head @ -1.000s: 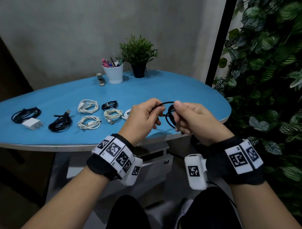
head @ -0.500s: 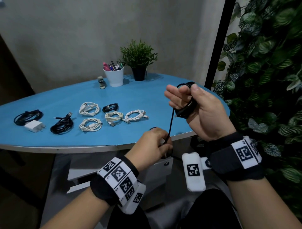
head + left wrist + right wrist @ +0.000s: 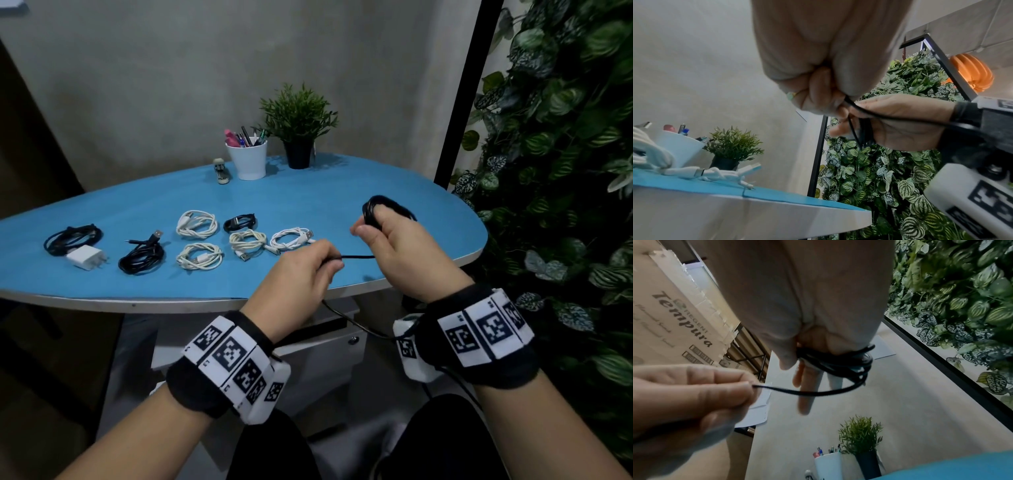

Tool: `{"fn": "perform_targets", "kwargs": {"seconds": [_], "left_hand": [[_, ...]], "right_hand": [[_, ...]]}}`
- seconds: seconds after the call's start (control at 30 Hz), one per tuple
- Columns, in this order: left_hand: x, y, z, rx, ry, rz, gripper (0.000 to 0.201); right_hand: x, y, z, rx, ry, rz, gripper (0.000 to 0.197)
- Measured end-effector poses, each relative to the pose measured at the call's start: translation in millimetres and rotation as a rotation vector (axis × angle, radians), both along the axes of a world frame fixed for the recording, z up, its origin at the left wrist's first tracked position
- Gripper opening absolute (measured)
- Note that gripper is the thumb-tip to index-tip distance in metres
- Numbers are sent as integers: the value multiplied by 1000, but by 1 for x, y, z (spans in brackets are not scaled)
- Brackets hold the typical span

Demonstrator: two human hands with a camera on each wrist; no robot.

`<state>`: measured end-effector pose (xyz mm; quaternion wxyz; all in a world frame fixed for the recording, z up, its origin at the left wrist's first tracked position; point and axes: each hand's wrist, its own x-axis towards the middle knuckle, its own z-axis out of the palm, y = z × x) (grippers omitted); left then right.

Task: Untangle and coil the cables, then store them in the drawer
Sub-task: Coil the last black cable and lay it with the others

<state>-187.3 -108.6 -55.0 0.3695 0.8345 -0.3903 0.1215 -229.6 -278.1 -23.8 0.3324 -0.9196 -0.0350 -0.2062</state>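
Nearest: loose tail of the black cable point(image 3: 356, 256) drops from under the left hand point(image 3: 301, 274), sags past the counter point(image 3: 342, 192) edge toward the right wrist & lap. Left hand's fingers point(image 3: 729, 386) are curled together, thumb & forefinger pinching the cable just short of the front edge. From that pinch a taut stretch runs roughly level, left to right, into the right hand point(image 3: 397, 240). Right hand sits slightly higher & further over the counter; cable is wound in several loops round its fingers point(image 3: 807, 386), thumb pressed down on the bundle, so the coil's axis follows those fingers, which point away from the wrist. Top of the coil shows as a dark loop above the knuckles.

Drawer unit point(image 3: 308, 353) under the counter, w/ a round lock; can't tell if a drawer is open.

Further back on the counter, coiled bundles lie flat: four white cables point(image 3: 197, 224), three black cables point(image 3: 142, 255), a white charger point(image 3: 85, 257) touching the leftmost black one. Far edge: small stapler-like item point(image 3: 221, 170), white pen cup point(image 3: 247, 158), potted plant point(image 3: 298, 126). Leafy wall point(image 3: 565, 137) on the right.
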Motion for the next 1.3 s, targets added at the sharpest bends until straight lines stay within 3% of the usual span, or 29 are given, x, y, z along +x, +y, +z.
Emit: {"fn": "perform_targets", "kwargs": {"seconds": [0.13, 0.3, 0.5, 0.63, 0.83, 0.9, 1.0, 1.13, 1.3], "left_hand": [[3, 3, 3, -134, -33, 4, 8], [10, 10, 6, -225, -88, 42, 12], [20, 17, -6, -231, -111, -6, 25], [16, 17, -12, -190, -34, -64, 28], [3, 15, -9, -298, 294, -123, 40], [2, 14, -8, -276, 330, -156, 45], [5, 13, -8, -291, 357, -146, 29], [10, 17, -6, -331, 377, -95, 34], [14, 16, -4, -430, 466, -43, 42]], "right_hand": [[-6, 8, -7, 53, 173, 63, 23], [-9, 18, -11, 2, 216, 111, 36], [-6, 26, -9, 775, 152, 301, 34], [-6, 32, -4, 1003, 128, 360, 33], [-3, 36, -4, 1142, 126, 349, 27], [-3, 38, -5, 1166, 131, 381, 27], [-2, 39, -9, 1141, 112, 408, 26], [0, 32, -16, 882, 61, 329, 15], [3, 30, -25, 470, 16, 173, 30]]}}
